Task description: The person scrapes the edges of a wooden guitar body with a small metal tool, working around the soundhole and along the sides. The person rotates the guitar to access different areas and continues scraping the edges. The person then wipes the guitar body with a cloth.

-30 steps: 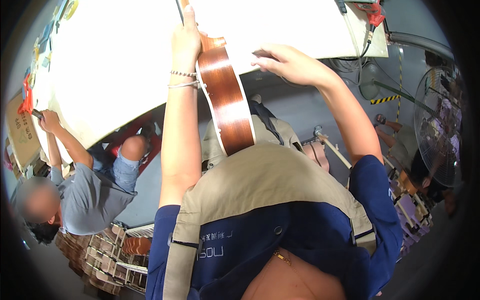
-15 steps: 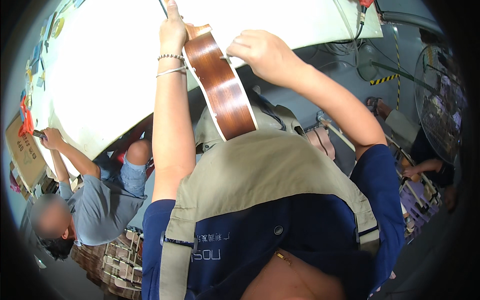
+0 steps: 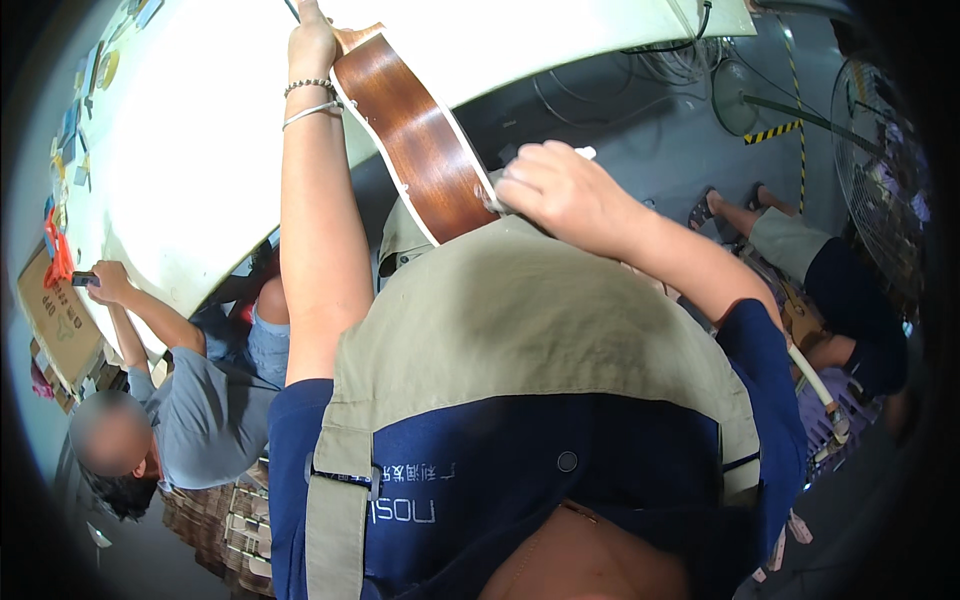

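Observation:
A small guitar or ukulele (image 3: pixel 415 125) is tilted between the table edge and my apron, its glossy brown side facing up. Pale binding lines both edges, with small whitish bits along it. My left hand (image 3: pixel 312 48) is closed round the neck at the far end; its fingers are partly lost in glare. Close by the near right edge of the body, my right hand (image 3: pixel 565 195) is closed, fingertips at the binding. A small white end (image 3: pixel 586 153) pokes out beyond its knuckles; the rest of that thing is hidden in the fist.
A brightly lit white table (image 3: pixel 200 150) spreads ahead and left. At its left side a co-worker (image 3: pixel 215 420) holds a small dark object. Cables (image 3: pixel 690 60) hang under the table's right end. A large fan (image 3: pixel 865 180) and another seated person (image 3: pixel 800 240) are on the right.
My right hand has come down along the body's right edge, from the upper part to the end near my apron. The left hand and instrument have shifted slightly left and up in view.

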Available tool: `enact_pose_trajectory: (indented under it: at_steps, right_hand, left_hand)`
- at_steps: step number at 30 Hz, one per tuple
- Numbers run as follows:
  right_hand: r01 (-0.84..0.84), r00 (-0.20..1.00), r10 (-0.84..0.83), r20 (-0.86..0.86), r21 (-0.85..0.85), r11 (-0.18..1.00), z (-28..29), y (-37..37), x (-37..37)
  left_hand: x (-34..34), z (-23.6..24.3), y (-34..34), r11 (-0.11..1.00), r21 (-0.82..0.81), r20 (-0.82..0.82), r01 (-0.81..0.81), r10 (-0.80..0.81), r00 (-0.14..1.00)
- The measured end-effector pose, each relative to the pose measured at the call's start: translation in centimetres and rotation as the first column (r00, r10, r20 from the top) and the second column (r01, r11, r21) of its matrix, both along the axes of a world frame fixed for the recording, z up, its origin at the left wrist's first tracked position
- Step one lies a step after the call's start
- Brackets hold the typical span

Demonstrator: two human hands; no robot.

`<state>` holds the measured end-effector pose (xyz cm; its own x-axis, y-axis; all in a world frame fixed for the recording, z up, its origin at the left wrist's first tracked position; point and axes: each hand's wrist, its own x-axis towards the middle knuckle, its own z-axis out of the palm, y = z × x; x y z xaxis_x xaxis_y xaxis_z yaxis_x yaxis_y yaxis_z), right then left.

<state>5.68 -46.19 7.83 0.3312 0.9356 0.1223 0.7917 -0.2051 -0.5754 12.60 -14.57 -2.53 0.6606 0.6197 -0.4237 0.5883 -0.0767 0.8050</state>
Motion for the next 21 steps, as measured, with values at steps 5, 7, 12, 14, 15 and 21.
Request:
enact_pose_trajectory:
  at_steps: [5, 7, 12, 14, 15, 21]
  right_hand:
    - [-0.255, 0.967, 0.255, 0.019, 0.015, 0.967, -4.4, -3.8, 1.0]
    - [0.053, 0.998, -0.06, -0.013, -0.291, 0.955, -3.7, -2.8, 2.7]
    - [0.138, 0.838, -0.297, -0.458, -0.349, 0.927, -0.5, 4.9, 9.0]
    - [0.136, 0.79, -0.283, -0.544, -0.295, 0.946, 0.4, 7.7, 10.8]
    - [0.073, 0.86, -0.181, -0.477, -0.236, 0.969, -0.4, 8.5, 11.8]
    - [-0.092, 0.933, -0.033, -0.358, -0.325, 0.941, -1.4, 12.7, 15.2]
  left_hand:
    - [0.5, -6.1, 4.6, 0.992, 0.109, -0.082, 0.07, -0.061, 0.995]
    - [0.6, -4.6, 2.8, 0.987, 0.139, -0.051, 0.08, -0.073, 0.996]
    - [-1.3, -0.7, -1.0, 0.994, 0.089, 0.021, 0.056, -0.058, 0.998]
    - [-1.5, -0.5, -1.3, 0.997, 0.055, 0.036, 0.061, -0.063, 0.997]
    - [-1.5, -0.7, -1.4, 0.996, 0.07, 0.039, 0.064, -0.066, 0.997]
    - [-2.0, 0.2, -2.3, 0.999, 0.038, 0.073, 0.018, -0.021, 0.997]
